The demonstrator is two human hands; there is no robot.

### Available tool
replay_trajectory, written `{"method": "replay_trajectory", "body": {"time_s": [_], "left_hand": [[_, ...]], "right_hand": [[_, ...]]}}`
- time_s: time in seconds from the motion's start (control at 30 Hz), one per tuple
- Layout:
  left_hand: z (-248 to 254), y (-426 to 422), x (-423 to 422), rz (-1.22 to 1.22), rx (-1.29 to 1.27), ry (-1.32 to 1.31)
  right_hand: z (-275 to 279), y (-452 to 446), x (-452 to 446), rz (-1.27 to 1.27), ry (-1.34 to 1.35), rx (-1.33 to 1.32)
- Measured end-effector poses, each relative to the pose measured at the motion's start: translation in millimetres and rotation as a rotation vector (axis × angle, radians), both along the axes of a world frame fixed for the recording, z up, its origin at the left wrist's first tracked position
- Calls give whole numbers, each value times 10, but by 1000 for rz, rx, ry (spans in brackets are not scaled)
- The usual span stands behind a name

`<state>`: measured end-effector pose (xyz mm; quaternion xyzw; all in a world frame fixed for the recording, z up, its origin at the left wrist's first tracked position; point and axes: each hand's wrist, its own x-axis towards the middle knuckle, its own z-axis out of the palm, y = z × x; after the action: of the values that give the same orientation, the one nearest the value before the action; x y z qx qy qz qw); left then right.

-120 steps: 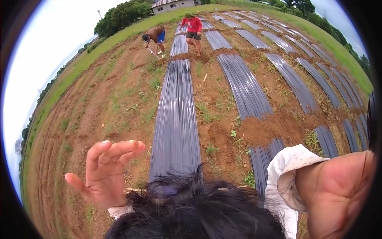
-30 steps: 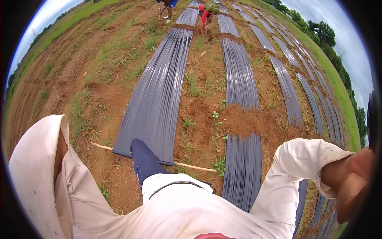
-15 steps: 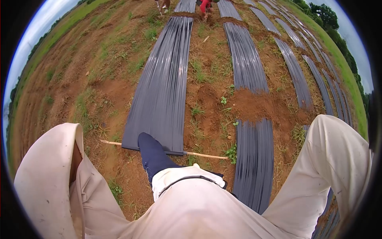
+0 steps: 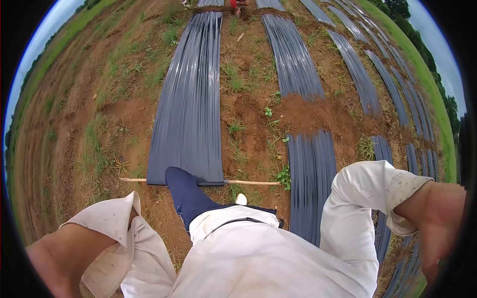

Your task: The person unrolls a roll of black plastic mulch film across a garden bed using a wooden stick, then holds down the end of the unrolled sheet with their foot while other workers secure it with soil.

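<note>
My left hand (image 4: 47, 260) is at the lower left edge, below a loose white cuff, its fingers cut off by the border. At the right edge is my right hand (image 4: 439, 223), raised beside my body; its fingers are too dark and cropped to read. Neither hand shows a thing I can make out in it. Ahead of me a strip of black plastic film (image 4: 186, 119) runs along the soil, its near end at a thin wooden stick (image 4: 253, 183) lying crosswise. My leg in dark blue trousers (image 4: 186, 191) overlaps the near end of the film.
Another film strip (image 4: 312, 184) lies to the right, crossed by a mound of brown soil (image 4: 308, 116). Several more strips extend further right. A person in red (image 4: 239, 4) is bent down at the far end. Weeds (image 4: 283, 176) grow between the rows.
Both sleeves have drawn in from the sides, and my forearms and hands have come into view at the edges. The view has shifted slightly, so the film and stick appear further left and higher.
</note>
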<state>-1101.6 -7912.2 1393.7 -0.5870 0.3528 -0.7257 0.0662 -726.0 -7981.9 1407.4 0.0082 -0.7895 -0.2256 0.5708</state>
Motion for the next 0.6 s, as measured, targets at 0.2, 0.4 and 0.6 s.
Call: {"method": "replay_trajectory", "body": {"time_s": [0.2,0.4,0.6], "left_hand": [[-3174,1022,-319,754,-2192,547],[-5840,158,-399,1702,-2283,1293],[-6252,610,-219,1974,-2094,1143]], "right_hand": [[-3819,942,232,-324,610,-1840],[-6838,-1184,-42,-699,-1202,-2271],[-6591,-1768,120,-862,-538,-2373]]}}
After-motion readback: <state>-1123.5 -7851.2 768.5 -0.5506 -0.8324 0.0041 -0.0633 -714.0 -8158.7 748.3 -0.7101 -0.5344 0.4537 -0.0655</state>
